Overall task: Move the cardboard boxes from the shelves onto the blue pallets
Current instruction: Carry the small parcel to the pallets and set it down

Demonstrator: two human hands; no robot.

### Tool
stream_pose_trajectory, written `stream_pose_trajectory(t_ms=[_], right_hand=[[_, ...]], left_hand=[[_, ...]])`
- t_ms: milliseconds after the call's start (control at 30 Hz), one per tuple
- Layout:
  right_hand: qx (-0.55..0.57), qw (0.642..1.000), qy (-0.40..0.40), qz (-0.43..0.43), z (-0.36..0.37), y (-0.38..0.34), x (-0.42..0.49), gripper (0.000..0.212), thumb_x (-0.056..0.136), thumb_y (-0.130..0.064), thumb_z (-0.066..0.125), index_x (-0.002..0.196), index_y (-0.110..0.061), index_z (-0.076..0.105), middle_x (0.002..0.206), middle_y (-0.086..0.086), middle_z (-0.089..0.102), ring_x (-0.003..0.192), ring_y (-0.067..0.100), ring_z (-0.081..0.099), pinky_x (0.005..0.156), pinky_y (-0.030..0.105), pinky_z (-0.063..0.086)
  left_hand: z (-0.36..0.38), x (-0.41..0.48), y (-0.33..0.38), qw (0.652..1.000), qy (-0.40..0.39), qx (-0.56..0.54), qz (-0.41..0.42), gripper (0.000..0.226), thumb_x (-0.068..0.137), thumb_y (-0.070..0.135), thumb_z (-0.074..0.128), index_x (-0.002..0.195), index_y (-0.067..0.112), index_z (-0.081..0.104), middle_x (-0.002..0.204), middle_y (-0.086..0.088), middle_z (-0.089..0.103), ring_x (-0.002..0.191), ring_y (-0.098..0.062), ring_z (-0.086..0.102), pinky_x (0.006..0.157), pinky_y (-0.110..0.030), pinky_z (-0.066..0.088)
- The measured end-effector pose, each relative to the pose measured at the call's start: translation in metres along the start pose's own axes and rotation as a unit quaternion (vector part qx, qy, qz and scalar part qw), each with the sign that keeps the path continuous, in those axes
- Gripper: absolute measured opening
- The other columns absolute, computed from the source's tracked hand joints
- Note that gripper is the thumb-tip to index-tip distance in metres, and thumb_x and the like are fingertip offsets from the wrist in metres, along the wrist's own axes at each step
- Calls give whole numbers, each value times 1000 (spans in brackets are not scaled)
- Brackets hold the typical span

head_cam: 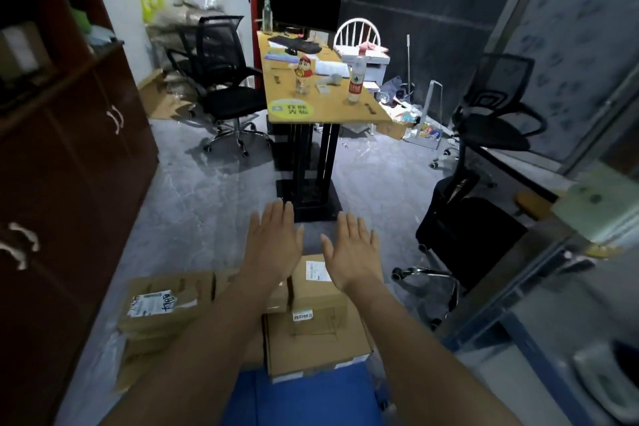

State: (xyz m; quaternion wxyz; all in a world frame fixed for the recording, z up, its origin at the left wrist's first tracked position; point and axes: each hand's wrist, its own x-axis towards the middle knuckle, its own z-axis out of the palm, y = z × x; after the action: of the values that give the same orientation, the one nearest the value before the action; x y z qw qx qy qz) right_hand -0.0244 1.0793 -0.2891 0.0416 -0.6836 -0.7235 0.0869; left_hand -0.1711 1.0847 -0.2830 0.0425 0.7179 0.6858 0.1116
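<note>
Both hands out over the stack. L hand (273, 242) flat, fingers straight, palm down, holding nothing. R hand (351, 252) the same, empty. They hover above the far end of the pallet (304, 398), no contact w/ any cardboard that I can make out.

Boxes sit at the pallet's far edge. Big box (318, 342) is on the pallet, small box (318, 282) on top of it. Labelled box (162, 304) is far left of the pallet, w/ a mid box (276, 299) wedged btwn, under the L wrist.

Risks, as I read it:
- Small box rides high, so a careless sweep of either hand could knock it off the pallet's far side.
- Big box's near edge seems to rest on sth white, so it may rock if more weight lands on it.
- Nearest chair (463, 235) stands just right of the pallet, wheeled legs splayed. That's a trip hazard w/ a load blocking the view down.

Count:
- Pallet: 1 in view.
- Boxes: at least 4. More may sit under the wrap (107, 353) left of the pallet, can't tell.
- Hands: 2.
- Black chairs (224, 97): 3. White chair (358, 31): 1.
- Desk (332, 104): 1, beyond the pallet, w/ 2 bottles (356, 83) and 1 monitor (306, 3) on it.
- Shelves: not clearly in shot.
</note>
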Motion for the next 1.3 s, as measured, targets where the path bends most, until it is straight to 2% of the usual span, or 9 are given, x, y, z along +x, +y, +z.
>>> stream_pose_trajectory(t_ms=[100, 233, 500, 667, 767, 1000, 1300], right_hand=[[2, 1000, 10, -10, -36, -13, -26, 65, 104, -47, 14, 156, -13, -4, 164, 7, -5, 151, 23, -9, 122, 43, -5], [5, 1000, 14, -22, -71, -21, -59, 64, 105, -47, 16, 156, -14, -3, 164, 7, -5, 151, 24, -8, 121, 44, -5], [5, 998, 31, -59, -113, -22, -121, 64, 104, -48, 17, 157, -15, 0, 164, 7, -1, 151, 24, -5, 122, 46, -2], [18, 997, 56, -53, -136, -13, -158, 61, 105, -45, 16, 157, -15, 3, 164, 7, 0, 151, 23, -5, 120, 45, -3], [24, 997, 70, -30, -146, -5, -181, 59, 106, -42, 16, 157, -15, 3, 165, 6, 1, 151, 23, -5, 120, 45, -4], [18, 993, 96, 71, -158, 5, -235, 60, 105, -43, 14, 157, -16, -1, 165, 6, -2, 151, 23, -6, 120, 47, -4], [24, 965, 141, 219, -154, -8, -327, 59, 105, -43, 16, 157, -17, 4, 165, 5, 2, 151, 23, -3, 120, 48, -3]], left_hand=[[-46, -15, 10, 1000, 7, 13, 6, 56, 104, 36, 20, 152, 9, 12, 160, -9, 11, 147, -22, 6, 119, -44, 5], [-84, -40, 24, 998, 38, 39, 9, 55, 103, 37, 24, 150, 8, 20, 157, -10, 20, 145, -23, 15, 116, -44, 13], [-124, -109, 59, 999, 23, 29, -11, 55, 104, 37, 22, 151, 8, 16, 158, -9, 17, 146, -22, 12, 118, -43, 9], [-140, -143, 78, 999, 38, 29, 10, 56, 104, 37, 24, 151, 7, 19, 158, -12, 19, 146, -23, 14, 117, -44, 11], [-150, -155, 80, 999, 36, 31, 26, 56, 103, 38, 23, 151, 7, 19, 158, -12, 19, 146, -24, 14, 117, -45, 12], [-170, -179, 86, 996, 20, 29, 84, 57, 104, 38, 20, 153, 10, 12, 161, -9, 11, 148, -21, 6, 119, -42, 3], [-175, -240, 107, 968, -22, 7, 249, 58, 104, 37, 20, 153, 10, 9, 161, -9, 7, 148, -20, 4, 118, -41, 2]])
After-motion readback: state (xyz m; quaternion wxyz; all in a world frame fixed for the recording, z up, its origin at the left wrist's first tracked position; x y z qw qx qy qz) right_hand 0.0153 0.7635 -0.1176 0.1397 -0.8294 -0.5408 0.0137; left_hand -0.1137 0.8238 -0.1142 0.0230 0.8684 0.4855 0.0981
